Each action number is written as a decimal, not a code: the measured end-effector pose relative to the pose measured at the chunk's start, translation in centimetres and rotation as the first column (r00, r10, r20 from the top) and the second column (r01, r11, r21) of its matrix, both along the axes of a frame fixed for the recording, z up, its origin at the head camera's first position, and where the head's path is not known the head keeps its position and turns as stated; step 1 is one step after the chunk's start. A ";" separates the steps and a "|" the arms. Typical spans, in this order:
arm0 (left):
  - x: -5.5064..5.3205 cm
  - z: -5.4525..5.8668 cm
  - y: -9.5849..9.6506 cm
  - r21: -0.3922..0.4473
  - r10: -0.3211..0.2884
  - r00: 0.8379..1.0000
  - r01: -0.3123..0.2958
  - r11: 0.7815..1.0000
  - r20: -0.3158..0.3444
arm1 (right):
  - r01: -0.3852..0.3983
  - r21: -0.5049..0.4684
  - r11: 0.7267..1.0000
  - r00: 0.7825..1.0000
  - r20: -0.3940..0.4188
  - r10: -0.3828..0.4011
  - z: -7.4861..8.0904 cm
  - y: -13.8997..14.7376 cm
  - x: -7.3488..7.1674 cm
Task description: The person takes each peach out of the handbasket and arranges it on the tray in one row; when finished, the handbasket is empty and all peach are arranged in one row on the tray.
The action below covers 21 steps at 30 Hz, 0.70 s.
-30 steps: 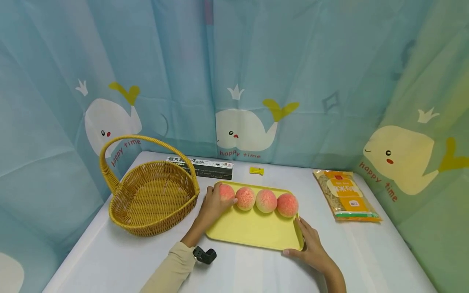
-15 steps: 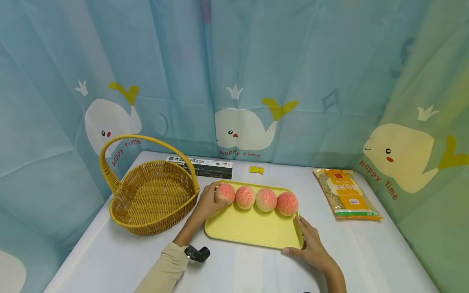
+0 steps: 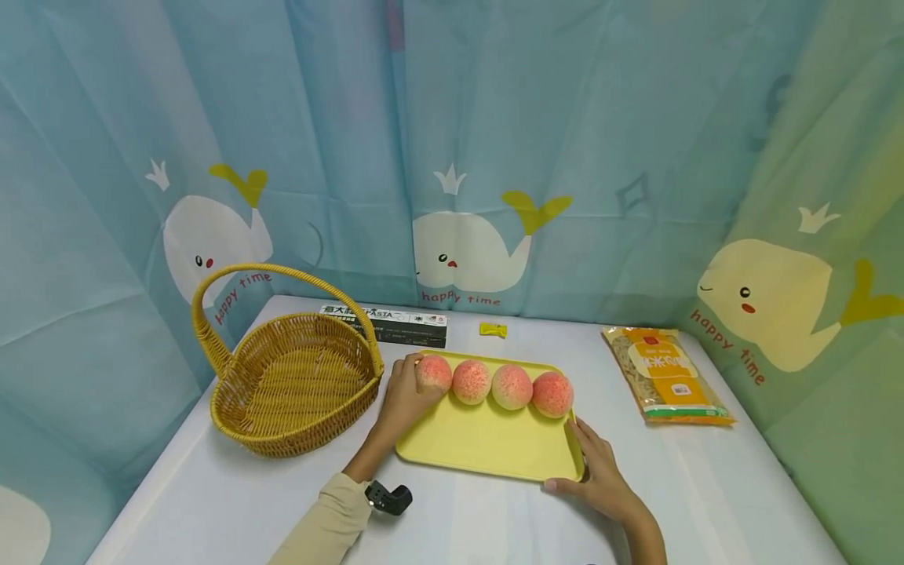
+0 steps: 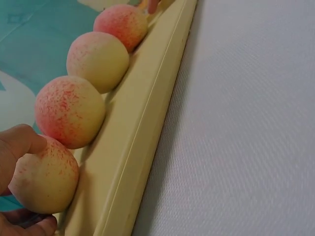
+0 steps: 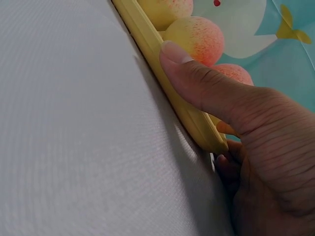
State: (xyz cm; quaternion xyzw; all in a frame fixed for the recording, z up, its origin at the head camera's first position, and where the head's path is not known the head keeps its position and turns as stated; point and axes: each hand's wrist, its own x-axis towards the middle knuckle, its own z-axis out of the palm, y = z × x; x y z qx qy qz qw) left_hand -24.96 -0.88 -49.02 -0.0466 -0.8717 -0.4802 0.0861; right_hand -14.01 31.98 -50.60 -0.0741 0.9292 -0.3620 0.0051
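Observation:
Four-sided and yellow, a shallow tray (image 3: 487, 443) lies on the table with a row of peaches along its far side. My left hand (image 3: 404, 404) holds the leftmost peach (image 3: 436, 370), fingers on its left and far side; in the left wrist view the thumb (image 4: 29, 140) lies on top of that peach. The other peaches (image 3: 472, 382) sit beside it, the last one (image 3: 553, 395) near the tray's right edge. My right hand (image 3: 600, 475) grips the tray's near right corner, and the right wrist view has its thumb (image 5: 197, 81) over the rim.
A wicker basket (image 3: 297, 428) with a tall handle stands to the left. Behind the tray are a black and white pasta box (image 3: 410, 328) and a small yellow wrapped packet (image 3: 493, 330). An orange noodle bag (image 3: 664, 377) lies at right. Curtains enclose the table.
My left hand has drawn slightly left, and its thumb has shifted off the second peach's edge onto the leftmost peach. The right hand stays at the tray corner.

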 end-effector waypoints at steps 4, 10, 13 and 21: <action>0.1 0.1 0.1 -0.003 0.011 1.000 -0.011 1.000 -0.006 | -0.004 0.010 1.000 1.000 -0.023 0.004 -0.1 0.0 0.0; 0.0 0.2 0.1 -0.007 0.026 1.000 -0.026 1.000 0.002 | -0.011 0.017 1.000 0.999 -0.038 0.012 0.0 0.0 0.0; 0.0 0.0 0.2 -0.015 0.023 1.000 -0.023 1.000 0.004 | -0.011 0.020 1.000 0.999 -0.047 0.012 0.0 0.1 0.0; 0.1 0.0 0.2 -0.023 0.033 0.999 -0.033 0.999 -0.006 | -0.016 0.024 1.000 0.998 -0.058 0.018 -0.1 0.1 -0.1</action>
